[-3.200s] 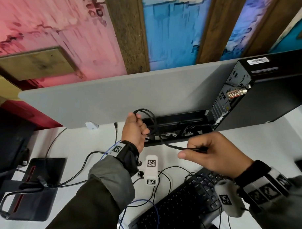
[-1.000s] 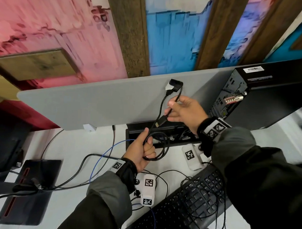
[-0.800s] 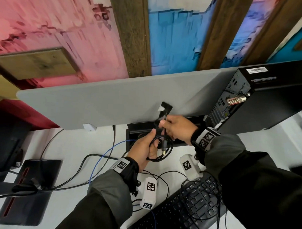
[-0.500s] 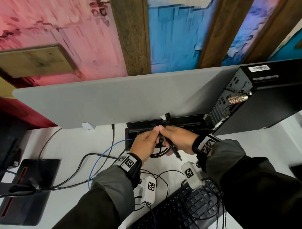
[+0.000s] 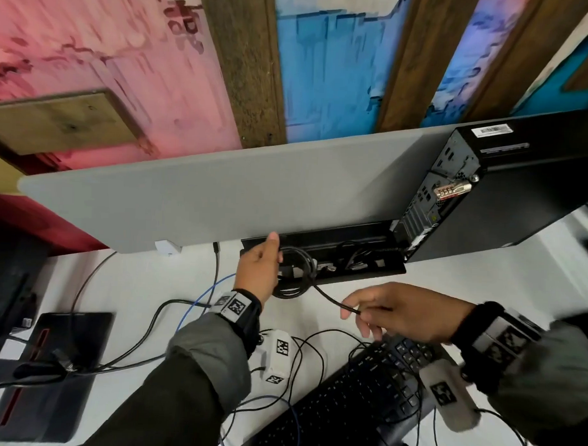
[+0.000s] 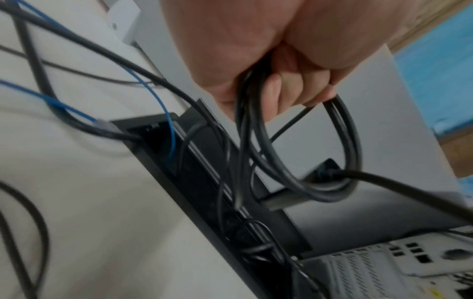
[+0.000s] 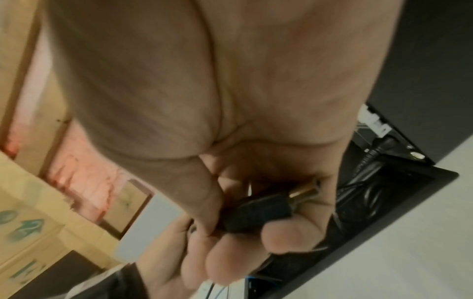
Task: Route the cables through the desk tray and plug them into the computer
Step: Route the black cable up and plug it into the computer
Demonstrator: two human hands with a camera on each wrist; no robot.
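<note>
My left hand [image 5: 261, 268] grips a coiled black cable [image 5: 297, 273] at the left end of the black desk tray [image 5: 367, 275]; the left wrist view shows its fingers [image 6: 286, 89] curled round the cable loops [image 6: 343, 153]. One strand runs from the coil to my right hand [image 5: 393, 313], which holds the cable's plug over the desk in front of the tray. The right wrist view shows that black plug [image 7: 263, 210] with a gold metal tip between thumb and fingers. The black computer tower [image 5: 507, 193] lies at the right, its rear ports [image 5: 433, 201] facing the tray.
A grey divider panel [image 5: 220, 193] rises behind the tray. A black keyboard [image 5: 353, 401] sits near the front, with loose black cables and a blue cable [image 5: 200, 299] crossing the white desk [image 5: 130, 284]. A black device [image 5: 44, 371] lies at the left.
My hands were close together over the coil half a second ago. Now my right hand has drawn back toward the front right with the plug end, pulling a strand out of the coil.
</note>
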